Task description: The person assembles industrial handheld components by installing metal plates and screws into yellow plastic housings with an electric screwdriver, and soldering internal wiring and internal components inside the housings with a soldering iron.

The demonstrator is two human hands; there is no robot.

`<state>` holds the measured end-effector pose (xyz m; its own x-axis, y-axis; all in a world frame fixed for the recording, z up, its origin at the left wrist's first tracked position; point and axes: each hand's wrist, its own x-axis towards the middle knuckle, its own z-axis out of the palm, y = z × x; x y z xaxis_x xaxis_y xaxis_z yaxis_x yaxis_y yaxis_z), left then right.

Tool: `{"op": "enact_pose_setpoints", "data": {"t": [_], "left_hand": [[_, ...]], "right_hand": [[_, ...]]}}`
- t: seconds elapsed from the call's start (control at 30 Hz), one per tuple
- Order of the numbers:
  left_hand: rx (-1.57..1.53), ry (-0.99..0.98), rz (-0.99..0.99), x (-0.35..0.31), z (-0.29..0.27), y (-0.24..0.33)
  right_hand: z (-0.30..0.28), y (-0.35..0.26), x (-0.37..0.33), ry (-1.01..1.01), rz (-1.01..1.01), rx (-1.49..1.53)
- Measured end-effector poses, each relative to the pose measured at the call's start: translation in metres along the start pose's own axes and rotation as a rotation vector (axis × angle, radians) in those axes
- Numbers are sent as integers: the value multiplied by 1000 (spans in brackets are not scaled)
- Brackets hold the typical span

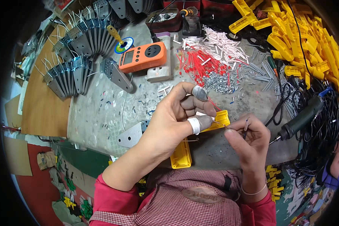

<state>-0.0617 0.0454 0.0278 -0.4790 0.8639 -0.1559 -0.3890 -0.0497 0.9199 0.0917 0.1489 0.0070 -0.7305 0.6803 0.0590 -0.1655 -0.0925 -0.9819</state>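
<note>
My left hand [168,118], with grey coverings on its thumb and a fingertip and white tape round the thumb, is closed in a pinch. A thin wire [218,122] runs from it to my right hand [251,137], whose thumb and forefinger pinch the other end. A small dark piece [246,126] pokes up between the right fingers. Beneath both hands lies a yellow plastic housing [181,155], partly covered by the left hand. Beside the left wrist rests a flat grey metal bracket [130,137] with holes.
An orange meter [143,56] stands behind a loose bracket [118,77]. Red-wired parts [196,62], white sleeves [224,43] and small metal fittings [218,83] are heaped beyond my hands. Yellow housings [309,41] pile up at right, near a dark green power screwdriver [301,116]. Bracket assemblies [69,75] line the left.
</note>
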Motion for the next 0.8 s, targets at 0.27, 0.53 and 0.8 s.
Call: {"op": "enact_pose_setpoints", "data": {"t": [0.27, 0.53, 0.8], "left_hand": [[-63, -19, -57, -4, -2, 2], [3, 19, -40, -8, 1, 8], [151, 70, 67, -14, 6, 2]], "right_hand": [[0, -2, -1, -20, 19, 12], [1, 1, -2, -23, -8, -63], [1, 4, -2, -31, -95, -216]]}}
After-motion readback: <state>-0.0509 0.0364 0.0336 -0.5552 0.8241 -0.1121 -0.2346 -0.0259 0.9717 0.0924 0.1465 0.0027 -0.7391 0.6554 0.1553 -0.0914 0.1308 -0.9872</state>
